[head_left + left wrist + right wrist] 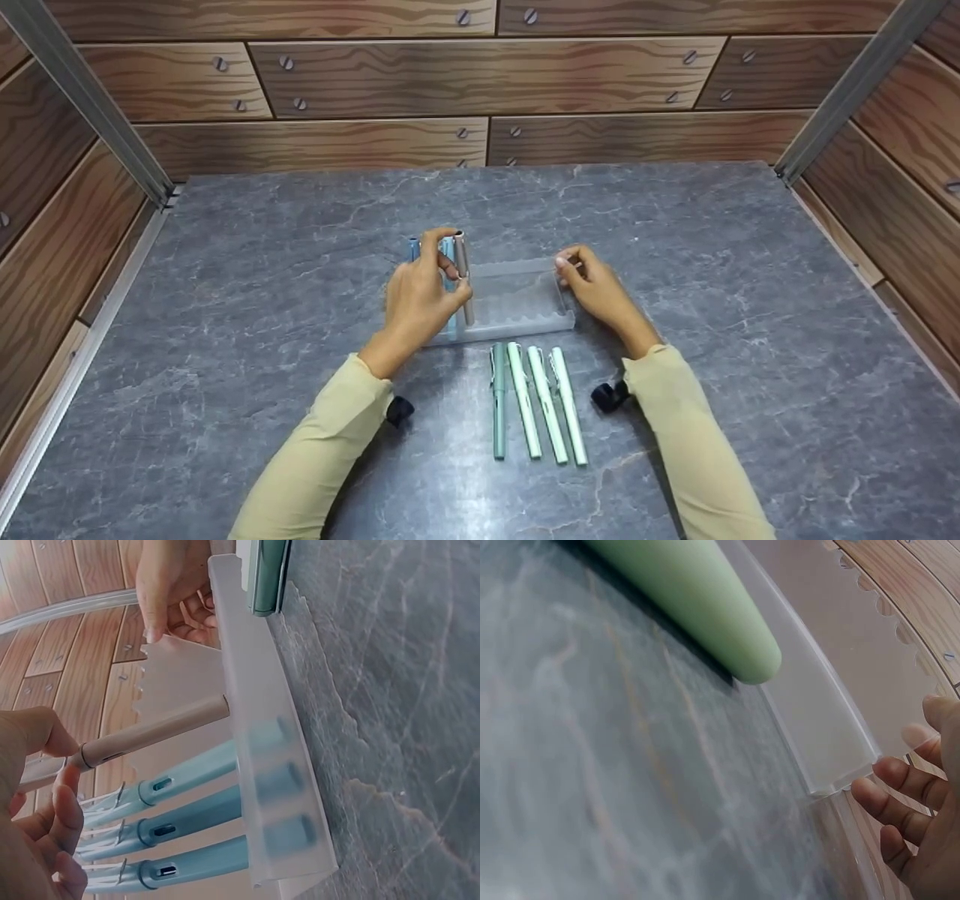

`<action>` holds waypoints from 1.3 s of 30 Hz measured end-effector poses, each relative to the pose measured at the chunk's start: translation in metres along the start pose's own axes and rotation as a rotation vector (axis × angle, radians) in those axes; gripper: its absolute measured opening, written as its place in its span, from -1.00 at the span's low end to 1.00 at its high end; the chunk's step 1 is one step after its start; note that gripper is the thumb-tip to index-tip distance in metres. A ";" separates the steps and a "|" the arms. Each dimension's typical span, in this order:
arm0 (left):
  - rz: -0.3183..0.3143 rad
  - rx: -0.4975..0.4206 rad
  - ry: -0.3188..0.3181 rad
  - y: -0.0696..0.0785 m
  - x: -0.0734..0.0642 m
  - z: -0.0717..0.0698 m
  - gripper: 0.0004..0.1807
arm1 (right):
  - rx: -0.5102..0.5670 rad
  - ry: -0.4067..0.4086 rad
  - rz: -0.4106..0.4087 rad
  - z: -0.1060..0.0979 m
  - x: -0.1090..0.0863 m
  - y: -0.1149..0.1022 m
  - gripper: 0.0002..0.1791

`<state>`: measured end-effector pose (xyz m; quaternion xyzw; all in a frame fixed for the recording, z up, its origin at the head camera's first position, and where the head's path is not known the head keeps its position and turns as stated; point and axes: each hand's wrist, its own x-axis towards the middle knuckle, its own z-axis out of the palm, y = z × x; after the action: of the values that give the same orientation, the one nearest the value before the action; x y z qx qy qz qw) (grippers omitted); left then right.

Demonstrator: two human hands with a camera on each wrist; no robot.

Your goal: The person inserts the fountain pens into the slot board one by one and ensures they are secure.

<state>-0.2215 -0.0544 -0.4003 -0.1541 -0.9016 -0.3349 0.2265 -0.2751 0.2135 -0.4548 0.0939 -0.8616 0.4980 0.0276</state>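
Taupe pen point(157, 729), lining up front to back over the clear tray point(517, 300), left of its middle, with the lower end near the tray's front edge. Going left to right: seeing three blue pens point(193, 816) sitting in the tray's left end; pinching the taupe pen between thumb and fingers with the left hand point(420, 296), just right of those; spotting one dark green pen point(499, 405) and three pale green pens point(547, 405) lying just in front of the tray; pinching the tray's right end with the right hand point(596, 289). Kinda risking a snag: poking that lower end into the front edge, knocking a blue neighbour loose. Or maybe skidding the tray by pushing too hard.
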 end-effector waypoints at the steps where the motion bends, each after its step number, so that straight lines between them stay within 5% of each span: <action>1: 0.001 0.003 0.002 -0.001 0.000 0.001 -0.37 | 0.002 0.000 -0.001 0.000 0.000 0.000 -0.72; 23: -0.007 0.052 -0.030 -0.007 0.001 0.008 -0.36 | -0.015 0.001 -0.008 0.000 0.000 -0.001 -0.73; 33: -0.005 0.111 -0.028 -0.006 0.002 0.009 -0.35 | -0.017 -0.010 0.003 -0.004 -0.016 -0.041 -0.74; 39: -0.001 0.136 -0.028 -0.005 0.002 0.010 -0.33 | -0.011 -0.004 0.002 -0.005 -0.018 -0.045 -0.76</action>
<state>-0.2285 -0.0512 -0.4084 -0.1429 -0.9253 -0.2709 0.2235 -0.2487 0.1981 -0.4161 0.0939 -0.8645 0.4932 0.0261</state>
